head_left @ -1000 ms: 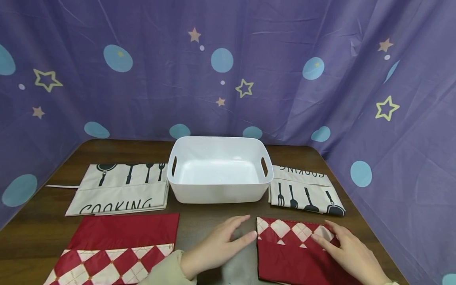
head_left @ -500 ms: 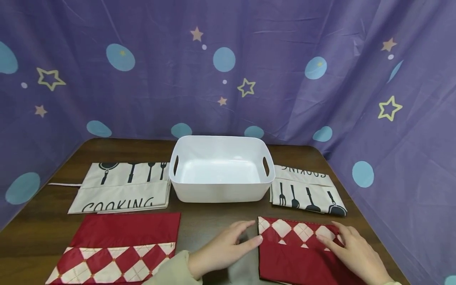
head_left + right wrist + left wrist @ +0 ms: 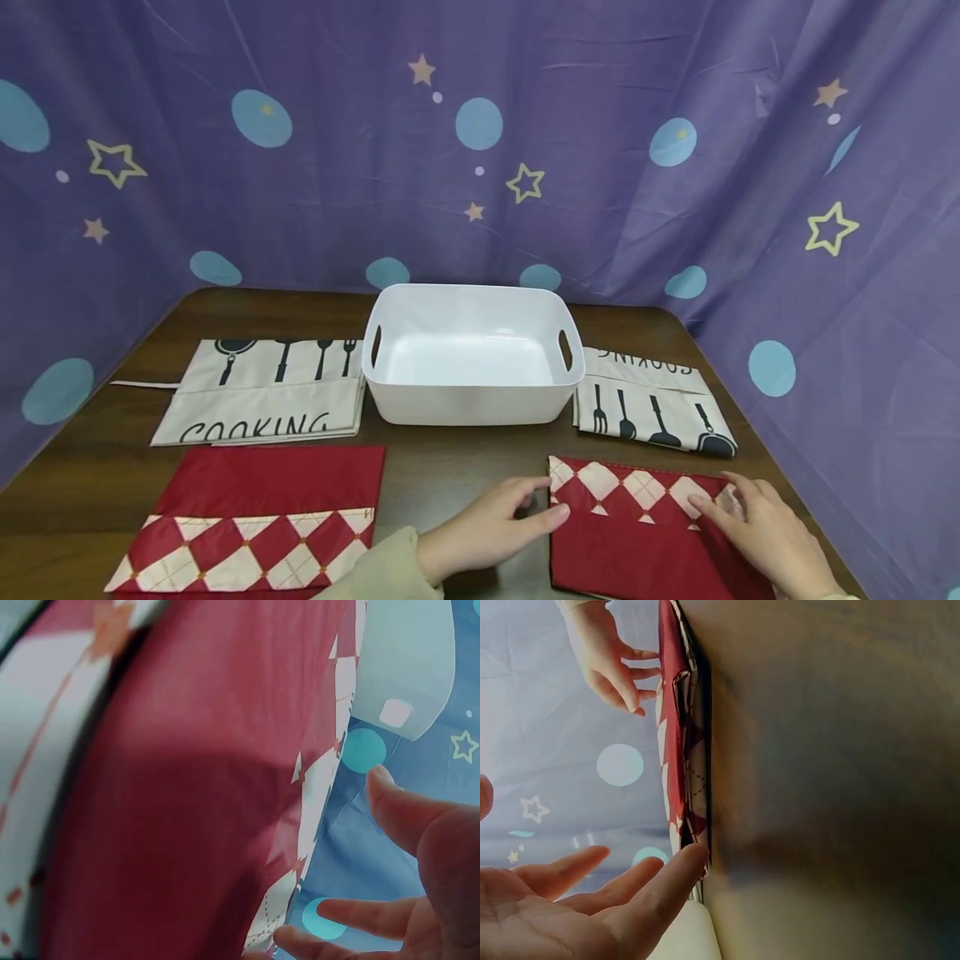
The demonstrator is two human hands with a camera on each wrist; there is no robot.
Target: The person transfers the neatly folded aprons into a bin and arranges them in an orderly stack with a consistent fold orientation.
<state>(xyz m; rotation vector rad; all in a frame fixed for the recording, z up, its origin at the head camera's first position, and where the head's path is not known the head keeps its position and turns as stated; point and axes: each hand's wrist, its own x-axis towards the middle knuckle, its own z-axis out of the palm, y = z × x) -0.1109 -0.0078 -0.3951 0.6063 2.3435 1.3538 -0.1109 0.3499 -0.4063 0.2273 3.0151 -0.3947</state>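
Observation:
A folded red cloth point(image 3: 622, 546) with a band of white diamonds lies at the front right of the table. My left hand point(image 3: 495, 529) is at its left edge, thumb and fingers apart and loosely extended. In the left wrist view, a fingertip of the left hand point(image 3: 641, 904) overlaps the cloth's layered edge point(image 3: 679, 735); I cannot tell whether it presses. My right hand point(image 3: 780, 533) is over the cloth's right part, fingers spread near its far right corner. In the right wrist view, the right hand point(image 3: 427, 877) has nothing between thumb and fingers.
A white bin point(image 3: 465, 406) with side handle holes stands at the back middle. Folded white "COOKING" cloths lie on its left point(image 3: 262, 404) and right point(image 3: 652, 404). Another folded red diamond cloth point(image 3: 277, 483) lies front left. A purple curtain point(image 3: 360, 167) encloses the table point(image 3: 442, 467).
Both hands have moved slightly to the right, the left one closer over the red cloth's left edge. The head view has shifted a little; the cloths and bin appear to stay in place.

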